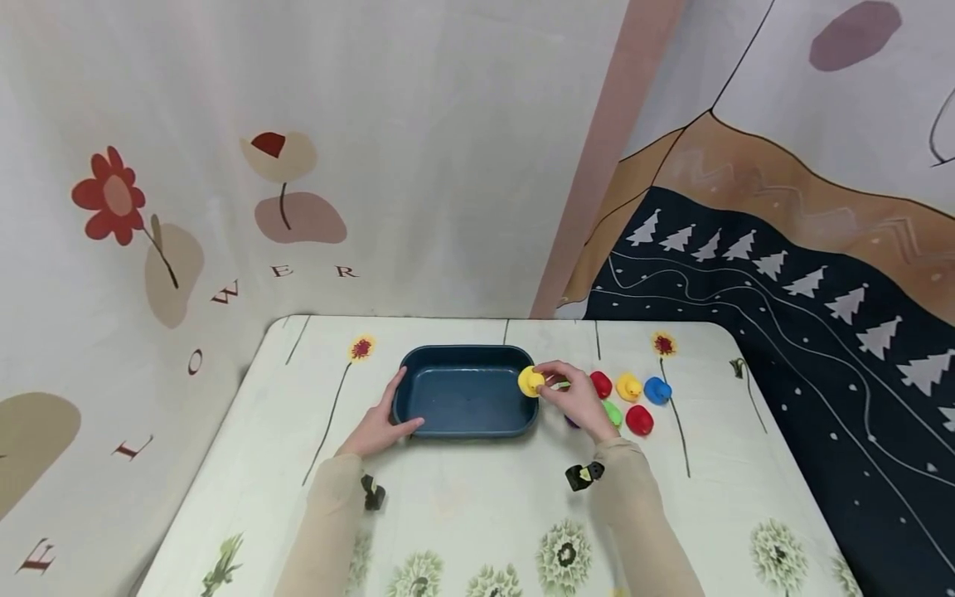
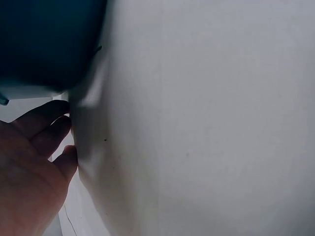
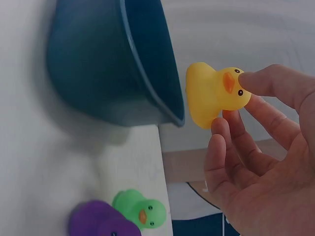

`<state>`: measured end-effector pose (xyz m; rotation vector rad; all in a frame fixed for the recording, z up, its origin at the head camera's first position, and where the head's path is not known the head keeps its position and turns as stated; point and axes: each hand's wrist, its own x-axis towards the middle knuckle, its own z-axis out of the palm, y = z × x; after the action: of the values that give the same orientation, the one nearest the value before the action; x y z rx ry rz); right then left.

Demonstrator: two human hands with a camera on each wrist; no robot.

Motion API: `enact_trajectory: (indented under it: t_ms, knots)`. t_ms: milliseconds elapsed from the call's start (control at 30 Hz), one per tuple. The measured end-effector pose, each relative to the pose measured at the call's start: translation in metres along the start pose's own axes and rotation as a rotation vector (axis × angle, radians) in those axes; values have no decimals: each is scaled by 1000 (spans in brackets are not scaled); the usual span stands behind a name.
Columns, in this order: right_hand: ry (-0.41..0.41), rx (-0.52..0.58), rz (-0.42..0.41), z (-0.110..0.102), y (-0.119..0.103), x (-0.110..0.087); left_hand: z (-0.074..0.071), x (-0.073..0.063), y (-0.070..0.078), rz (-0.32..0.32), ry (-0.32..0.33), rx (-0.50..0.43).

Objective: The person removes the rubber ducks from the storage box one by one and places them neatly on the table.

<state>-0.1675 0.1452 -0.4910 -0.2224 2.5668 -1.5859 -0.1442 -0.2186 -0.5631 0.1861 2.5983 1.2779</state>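
A dark blue rectangular tub (image 1: 466,431) stands on the table, its inside bare. My left hand (image 1: 376,427) rests against the tub's left end, fingers along the side and thumb stretched along the front; in the left wrist view its fingertips lie right at the base. My right hand (image 1: 578,398) pinches a yellow rubber duck (image 3: 204,96) by the head between thumb and fingers. The duck is raised at the tub's right rim, overlapping it in the head view. Below it in the right wrist view sit a green duck (image 3: 140,209) and a purple duck (image 3: 101,221).
Right of the tub stand more rubber ducks: a red one (image 1: 601,383), a yellow one (image 1: 629,386), a blue one (image 1: 657,390) and a second red one (image 1: 639,419). A flower-print cloth (image 1: 462,506) covers the table. Printed curtains (image 1: 448,166) hang behind.
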Motion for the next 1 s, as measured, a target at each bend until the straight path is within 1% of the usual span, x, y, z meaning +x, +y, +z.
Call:
enact_trajectory:
  t_ms: [100, 233, 400, 633, 733, 867, 1000]
  knots:
    - [-6, -8, -11, -6, 4, 0, -1, 0, -1, -7, -6, 2]
    - [-4, -16, -6, -16, 10, -2, -1, -1, 0, -9, -9, 4]
    - [15, -42, 5, -32, 17, -7, 0, -2, 0, -9, -5, 3]
    - [34, -63, 76, -51, 30, -15, 0, -1, 0, -18, -4, -15]
    - [39, -62, 86, -56, 34, -18, 0, -1, 0, -14, -7, -12]
    - [46, -60, 59, -61, 40, -23, 0, -2, 1, -20, -8, -11]
    - [47, -80, 37, -67, 46, -26, 0, -2, 2, -22, -9, -9]
